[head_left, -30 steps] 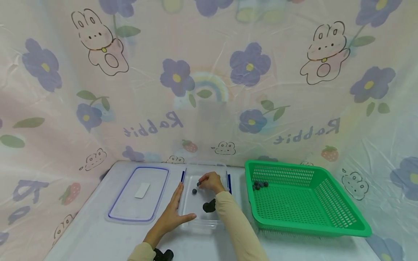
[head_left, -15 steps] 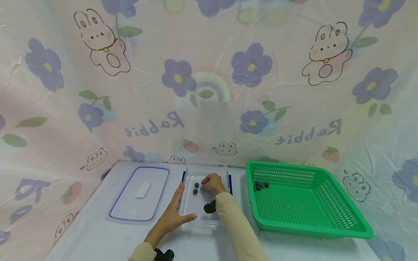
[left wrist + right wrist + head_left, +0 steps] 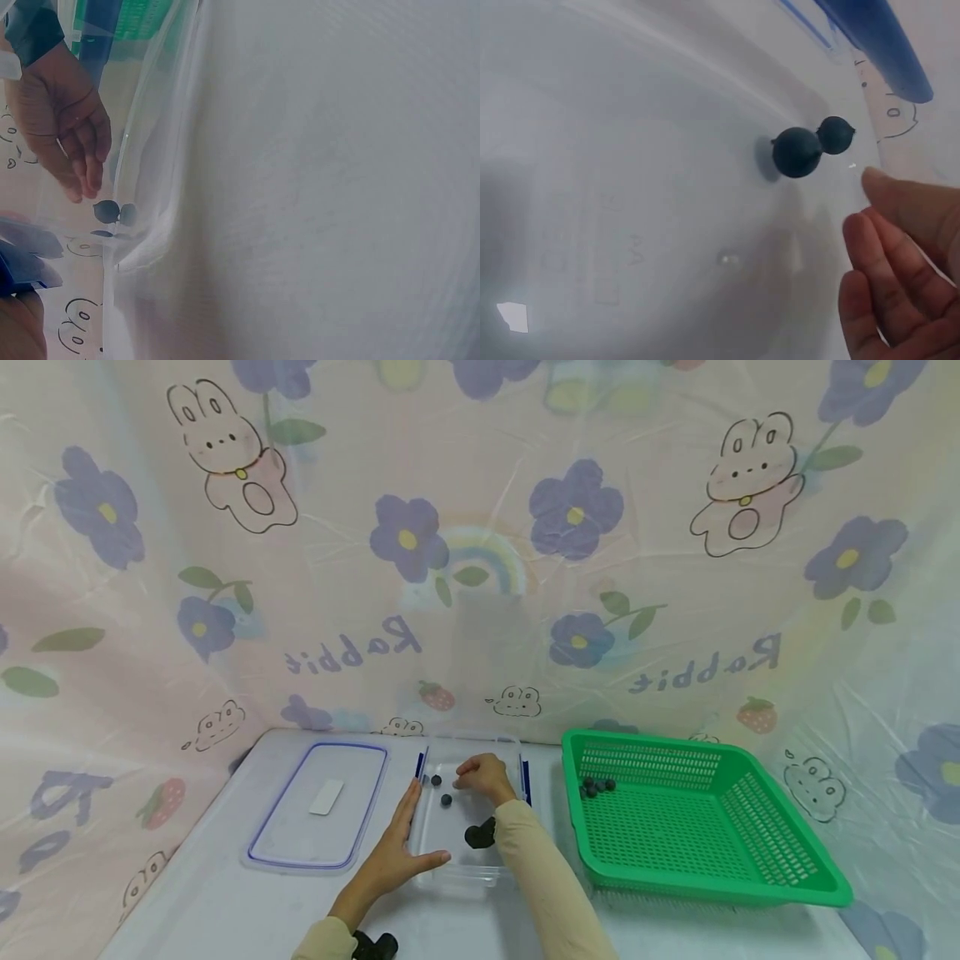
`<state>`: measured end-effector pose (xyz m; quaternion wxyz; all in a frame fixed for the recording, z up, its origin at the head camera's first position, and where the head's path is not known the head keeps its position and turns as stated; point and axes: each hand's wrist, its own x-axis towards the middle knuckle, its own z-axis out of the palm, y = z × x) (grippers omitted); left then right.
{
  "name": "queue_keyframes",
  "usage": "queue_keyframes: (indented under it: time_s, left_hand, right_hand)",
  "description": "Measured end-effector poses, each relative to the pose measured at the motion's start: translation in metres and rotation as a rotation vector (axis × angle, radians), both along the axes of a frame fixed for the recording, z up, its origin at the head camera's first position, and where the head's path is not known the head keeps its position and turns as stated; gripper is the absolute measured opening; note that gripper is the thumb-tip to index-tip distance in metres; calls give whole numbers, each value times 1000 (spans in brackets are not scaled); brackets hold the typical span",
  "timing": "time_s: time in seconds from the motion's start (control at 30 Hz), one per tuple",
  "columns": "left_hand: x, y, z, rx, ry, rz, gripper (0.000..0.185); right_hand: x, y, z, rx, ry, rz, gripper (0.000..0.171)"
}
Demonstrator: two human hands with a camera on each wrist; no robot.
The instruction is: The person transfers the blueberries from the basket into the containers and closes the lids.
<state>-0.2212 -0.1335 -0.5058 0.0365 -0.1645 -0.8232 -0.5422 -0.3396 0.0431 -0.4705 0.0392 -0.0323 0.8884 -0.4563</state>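
Two blueberries lie in a clear plastic container [image 3: 442, 843]: one blueberry [image 3: 436, 780] near its left wall, the other blueberry [image 3: 446, 800] a little closer to me. My right hand [image 3: 487, 778] reaches inside, just right of them. The right wrist view has its thumb and fingers [image 3: 907, 262] loosely bent, nothing between them, apart from the nearer blueberry [image 3: 796, 152]. Outside the container's left side, my left hand [image 3: 397, 856] rests with fingers straight and thumb spread across the front corner. Only a bit of that left hand [image 3: 22, 330] enters the left wrist view, beside a blue clip [image 3: 22, 270].
A green perforated basket [image 3: 712, 887] stands to the right, with several blueberries [image 3: 597, 787] in its back left corner. Left of the container lies a clear lid [image 3: 288, 835] with a blue seal and a white label [image 3: 327, 797]. A patterned curtain [image 3: 480, 652] closes off the back.
The blueberry that was at my right fingertips has been let go and has shifted left to the container's wall. My right hand drew back slightly, then came left again. The left hand stays put.
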Motion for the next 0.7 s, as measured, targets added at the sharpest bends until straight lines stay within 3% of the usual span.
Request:
queue_keyframes:
  time_s: [0.3,0.7]
  left_hand:
    - [0,-1,0,4,3,-1,113]
    - [0,-1,0,-1,22,-8,113]
  right_hand:
    - [-6,2,4,-62,-14,42,15]
    - [-4,11,32,-112,66,225,20]
